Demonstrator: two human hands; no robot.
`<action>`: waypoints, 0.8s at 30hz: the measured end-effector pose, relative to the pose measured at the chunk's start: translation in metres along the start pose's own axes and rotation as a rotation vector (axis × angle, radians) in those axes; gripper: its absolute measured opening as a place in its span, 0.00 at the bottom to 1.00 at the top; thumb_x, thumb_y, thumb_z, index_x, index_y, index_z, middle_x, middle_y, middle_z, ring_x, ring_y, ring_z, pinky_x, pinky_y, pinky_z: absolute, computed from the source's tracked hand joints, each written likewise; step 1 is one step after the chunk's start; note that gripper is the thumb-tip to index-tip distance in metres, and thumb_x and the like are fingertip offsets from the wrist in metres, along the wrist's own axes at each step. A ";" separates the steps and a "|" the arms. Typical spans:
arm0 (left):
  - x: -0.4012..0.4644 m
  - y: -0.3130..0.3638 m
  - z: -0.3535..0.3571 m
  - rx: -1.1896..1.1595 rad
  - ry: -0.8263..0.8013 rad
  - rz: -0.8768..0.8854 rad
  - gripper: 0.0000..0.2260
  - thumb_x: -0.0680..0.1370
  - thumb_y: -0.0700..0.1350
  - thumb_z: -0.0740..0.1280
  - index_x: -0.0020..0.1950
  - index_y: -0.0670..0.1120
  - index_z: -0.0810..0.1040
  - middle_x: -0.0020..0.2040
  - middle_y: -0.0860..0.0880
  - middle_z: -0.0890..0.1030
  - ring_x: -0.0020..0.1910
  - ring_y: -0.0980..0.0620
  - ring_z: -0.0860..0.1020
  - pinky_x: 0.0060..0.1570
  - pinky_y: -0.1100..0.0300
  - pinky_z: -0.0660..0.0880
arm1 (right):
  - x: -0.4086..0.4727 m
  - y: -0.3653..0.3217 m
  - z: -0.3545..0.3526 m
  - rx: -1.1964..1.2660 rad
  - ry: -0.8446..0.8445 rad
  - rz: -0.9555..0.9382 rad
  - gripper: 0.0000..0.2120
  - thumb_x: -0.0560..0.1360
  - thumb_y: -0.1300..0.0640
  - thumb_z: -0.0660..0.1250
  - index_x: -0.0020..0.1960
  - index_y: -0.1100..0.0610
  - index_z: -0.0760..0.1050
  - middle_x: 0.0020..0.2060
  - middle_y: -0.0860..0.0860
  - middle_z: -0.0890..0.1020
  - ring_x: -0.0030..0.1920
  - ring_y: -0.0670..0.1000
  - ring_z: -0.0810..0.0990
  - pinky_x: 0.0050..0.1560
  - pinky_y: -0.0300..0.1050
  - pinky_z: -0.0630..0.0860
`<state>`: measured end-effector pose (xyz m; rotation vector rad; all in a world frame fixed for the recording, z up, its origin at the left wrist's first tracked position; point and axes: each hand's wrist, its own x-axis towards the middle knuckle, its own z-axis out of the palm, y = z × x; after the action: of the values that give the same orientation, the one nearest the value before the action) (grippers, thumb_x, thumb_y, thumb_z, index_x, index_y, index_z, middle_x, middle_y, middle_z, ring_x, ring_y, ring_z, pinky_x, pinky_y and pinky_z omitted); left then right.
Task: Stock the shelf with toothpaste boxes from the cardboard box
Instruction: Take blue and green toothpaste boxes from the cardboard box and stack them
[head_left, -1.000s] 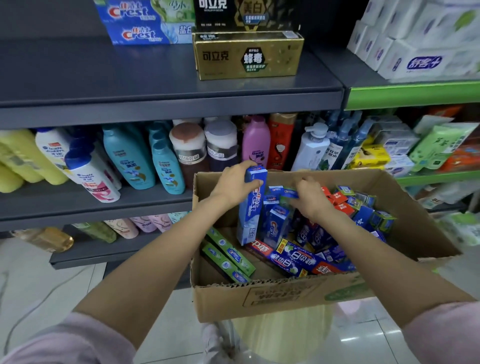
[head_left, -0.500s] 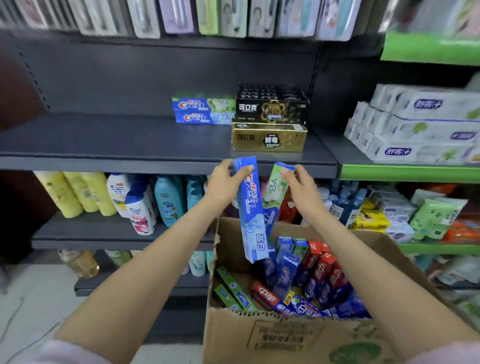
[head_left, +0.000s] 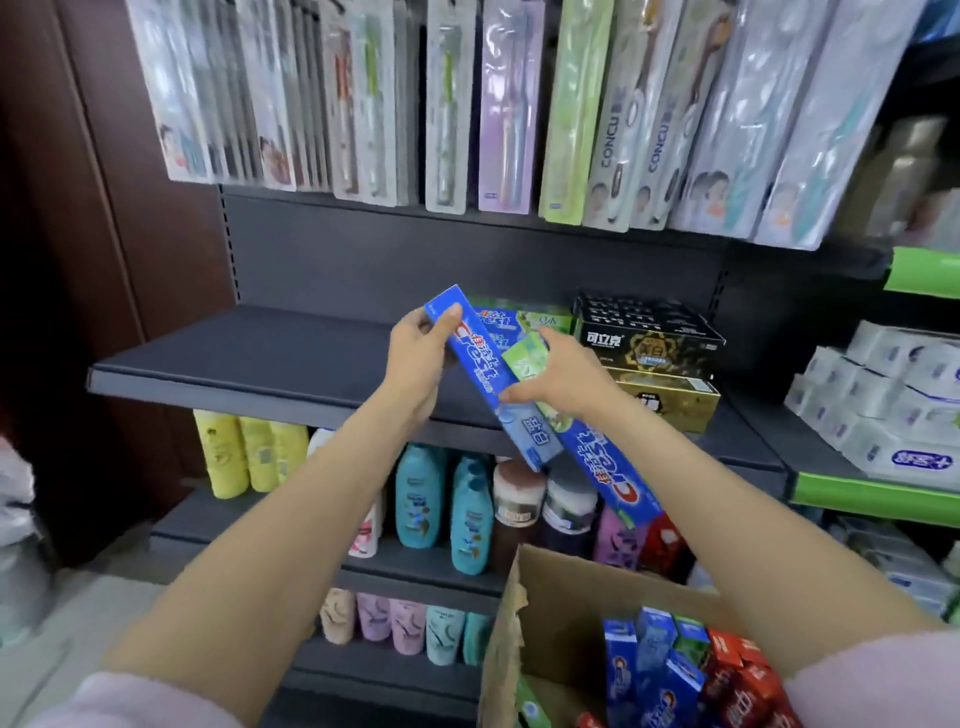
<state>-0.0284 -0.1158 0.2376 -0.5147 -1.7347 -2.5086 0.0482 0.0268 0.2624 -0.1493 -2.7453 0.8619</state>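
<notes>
My left hand (head_left: 418, 358) grips a blue Crest toothpaste box (head_left: 491, 376) near its upper end, tilted, over the front edge of the dark shelf (head_left: 249, 358). My right hand (head_left: 563, 376) holds a second Crest box, green and blue (head_left: 605, 460), slanting down to the right. Behind them on the shelf lie stacked Crest boxes (head_left: 501, 322). The cardboard box (head_left: 550, 613) at lower right holds several blue, green and red toothpaste boxes.
Black and gold toothpaste boxes (head_left: 647, 343) stand right of the Crest stack. Toothbrush packs (head_left: 509, 104) hang above. Shampoo bottles (head_left: 415, 499) fill the shelf below. White boxes (head_left: 883, 405) sit on the green-edged shelf to the right.
Both hands lifted a toothpaste box each out of the cardboard box and raised them to the dark shelf. The view has tilted upward.
</notes>
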 end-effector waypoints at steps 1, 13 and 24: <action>0.009 0.001 -0.010 -0.035 0.004 -0.001 0.05 0.80 0.42 0.63 0.48 0.40 0.73 0.41 0.45 0.79 0.38 0.51 0.79 0.45 0.56 0.77 | 0.012 -0.008 0.003 -0.019 -0.006 0.003 0.50 0.64 0.50 0.78 0.76 0.57 0.54 0.72 0.53 0.66 0.71 0.54 0.67 0.65 0.45 0.66; 0.154 -0.015 -0.108 0.249 0.009 -0.012 0.15 0.74 0.39 0.72 0.54 0.41 0.69 0.50 0.44 0.77 0.40 0.53 0.81 0.35 0.65 0.81 | 0.155 -0.075 0.055 -0.551 0.189 -0.015 0.36 0.69 0.44 0.71 0.68 0.57 0.58 0.50 0.56 0.81 0.51 0.60 0.79 0.42 0.48 0.69; 0.224 -0.093 -0.061 0.679 -0.186 -0.133 0.18 0.71 0.44 0.74 0.58 0.41 0.74 0.55 0.41 0.79 0.48 0.45 0.80 0.45 0.55 0.80 | 0.206 -0.051 0.062 -0.646 0.089 -0.035 0.25 0.74 0.52 0.64 0.67 0.55 0.59 0.58 0.57 0.68 0.44 0.61 0.75 0.40 0.48 0.65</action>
<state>-0.2754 -0.1038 0.2007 -0.5915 -2.5796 -1.7873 -0.1674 -0.0128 0.2868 -0.2485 -2.8230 -0.0664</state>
